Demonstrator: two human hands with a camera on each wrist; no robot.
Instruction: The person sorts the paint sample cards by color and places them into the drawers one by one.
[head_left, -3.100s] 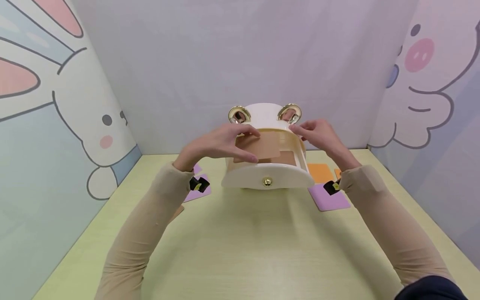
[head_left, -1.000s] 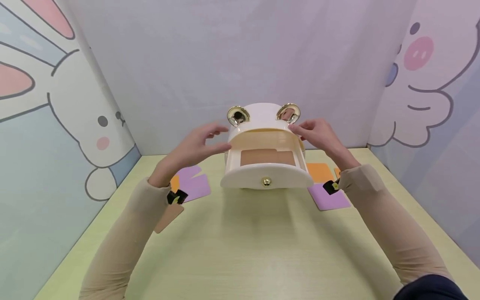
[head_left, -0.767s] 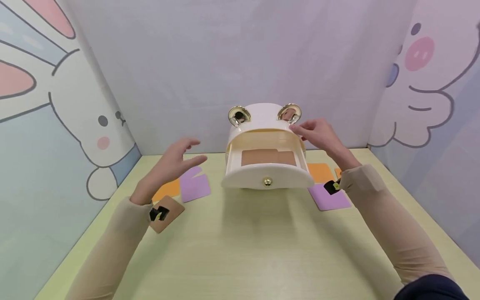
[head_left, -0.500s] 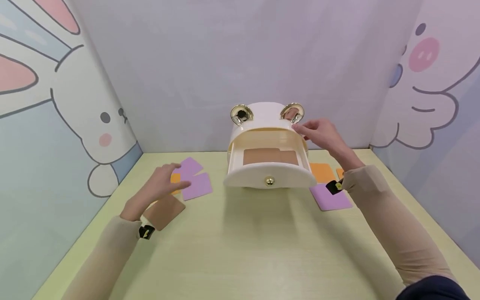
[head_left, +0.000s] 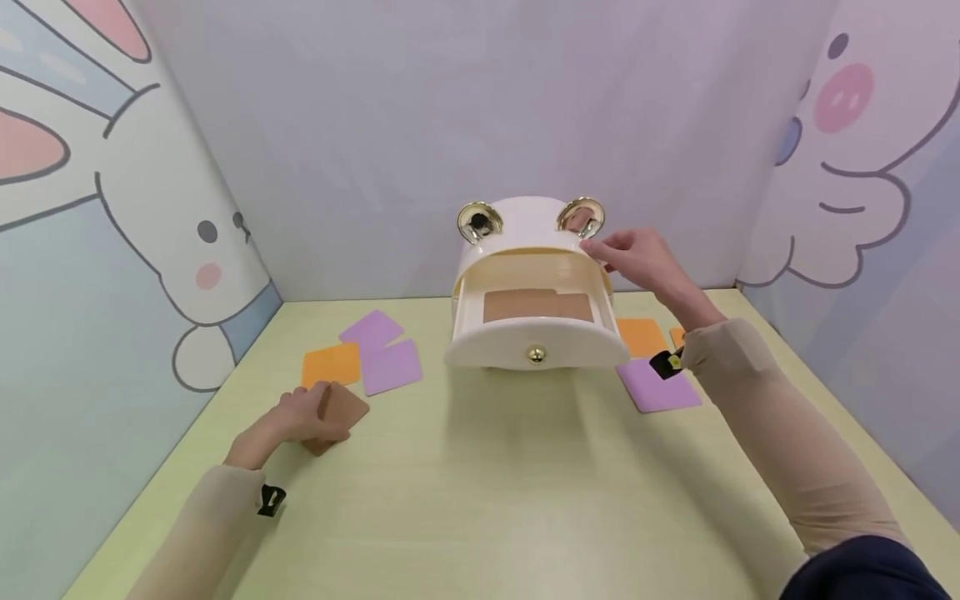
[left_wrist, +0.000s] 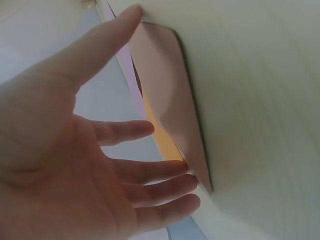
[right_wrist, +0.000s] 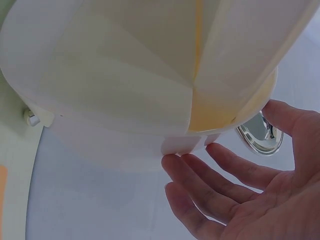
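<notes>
My left hand [head_left: 296, 415] is at a brown card [head_left: 348, 406] lying on the table at left. In the left wrist view the thumb reaches one end of that card [left_wrist: 162, 75], and the lightly bent fingers touch or nearly touch its far edge. A white storage box [head_left: 531, 218] with gold round ears stands at the back centre. Its drawer [head_left: 491, 345], with a gold knob, is pulled out, and brown cards [head_left: 519, 305] lie inside. My right hand [head_left: 647, 265] holds the box's upper right corner, thumb at the front rim, fingertips against the side.
Left of the box lie an orange card [head_left: 332, 364] and two purple cards [head_left: 392, 367]. To its right are a purple card [head_left: 660, 392], an orange card [head_left: 640, 337] and part of another orange piece [head_left: 677, 337]. Printed walls enclose the table.
My left hand has let go of a brown card at the drawer, then moved left and down to the brown card on the table. The right hand has stayed on the box.
</notes>
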